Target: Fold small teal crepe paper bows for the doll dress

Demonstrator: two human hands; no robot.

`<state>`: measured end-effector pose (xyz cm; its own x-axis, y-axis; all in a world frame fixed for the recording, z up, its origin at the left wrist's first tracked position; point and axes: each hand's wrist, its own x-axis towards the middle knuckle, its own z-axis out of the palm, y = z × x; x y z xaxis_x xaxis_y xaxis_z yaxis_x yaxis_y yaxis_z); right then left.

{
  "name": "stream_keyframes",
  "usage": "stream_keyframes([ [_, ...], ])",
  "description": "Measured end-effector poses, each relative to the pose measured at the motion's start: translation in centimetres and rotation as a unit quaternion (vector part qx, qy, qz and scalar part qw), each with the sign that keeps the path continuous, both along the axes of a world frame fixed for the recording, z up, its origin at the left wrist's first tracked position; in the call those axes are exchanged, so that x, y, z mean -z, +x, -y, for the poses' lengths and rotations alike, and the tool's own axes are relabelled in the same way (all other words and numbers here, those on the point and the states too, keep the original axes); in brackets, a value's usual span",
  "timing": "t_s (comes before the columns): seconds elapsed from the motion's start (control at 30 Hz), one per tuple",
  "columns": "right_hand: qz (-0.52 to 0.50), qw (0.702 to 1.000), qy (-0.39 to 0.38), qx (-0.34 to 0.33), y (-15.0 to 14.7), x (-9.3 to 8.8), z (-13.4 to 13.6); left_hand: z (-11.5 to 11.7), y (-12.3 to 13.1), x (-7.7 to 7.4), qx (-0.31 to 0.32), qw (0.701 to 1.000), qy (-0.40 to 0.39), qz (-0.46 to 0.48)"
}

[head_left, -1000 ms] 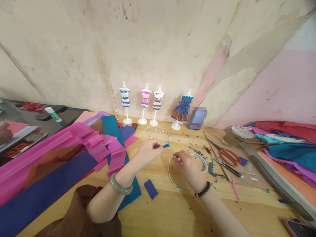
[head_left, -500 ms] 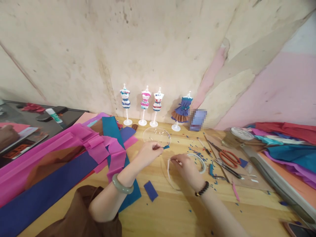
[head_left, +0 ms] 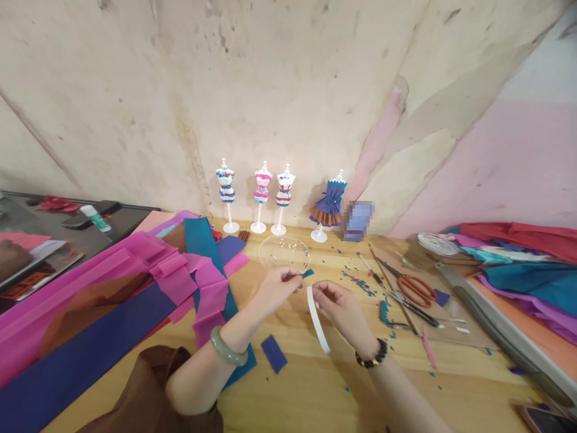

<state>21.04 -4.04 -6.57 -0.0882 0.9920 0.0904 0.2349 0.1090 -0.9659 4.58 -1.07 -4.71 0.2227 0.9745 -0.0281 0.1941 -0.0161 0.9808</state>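
My left hand [head_left: 280,285] pinches a small teal strip of paper or cloth [head_left: 308,273] between thumb and fingertips. Close to its right, my right hand [head_left: 337,300] has its fingers closed on a narrow roll of white tape [head_left: 319,322]. That roll is turned so its outer band faces left and hangs below the fingers; the rest is hidden behind the hand. A small gap separates the two hands. Beyond them lies a clear round dish [head_left: 283,255] with tiny pale beads. A dark blue rectangle [head_left: 274,353] rests on the wooden table below my left hand.
Several small dress forms stand by the wall, one in a blue and brown dress [head_left: 331,203]. Orange-handled scissors [head_left: 415,291], pliers [head_left: 417,310] and blue scraps lie right. Pink crepe sheets [head_left: 135,264] cover the left. Folded coloured sheets [head_left: 532,282] fill the far right.
The tape roll has turned in my right hand, from showing its open ring to showing its white outer band. My left hand has moved slightly right and down with the teal strip.
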Motion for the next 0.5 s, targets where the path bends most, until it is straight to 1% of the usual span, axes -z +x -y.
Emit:
stream_keyframes([
  [0.13, -0.024, 0.999, -0.001, 0.023, -0.34, 0.09, 0.12, 0.32, 0.46, 0.27, 0.000, 1.000, 0.018, 0.013],
  [0.2, -0.032, 0.999, 0.000, 0.027, -0.49, 0.15, 0.13, 0.49, 0.62, 0.26, -0.002, 0.999, 0.041, 0.008],
  [0.3, -0.040, 0.999, -0.002, 0.021, -0.55, 0.09, 0.09, 0.58, 0.56, 0.14, -0.008, 0.997, 0.076, -0.017],
  [0.37, -0.044, 0.999, -0.005, 0.016, -0.47, -0.06, 0.10, 0.53, 0.36, -0.03, -0.020, 0.996, 0.086, -0.020],
  [0.43, -0.040, 0.999, -0.005, 0.011, -0.37, -0.25, 0.17, 0.44, 0.11, -0.29, -0.033, 0.997, 0.074, 0.000],
  [0.5, -0.029, 1.000, -0.005, 0.007, -0.34, -0.38, 0.26, 0.39, -0.09, -0.59, -0.036, 0.998, 0.038, 0.045],
])
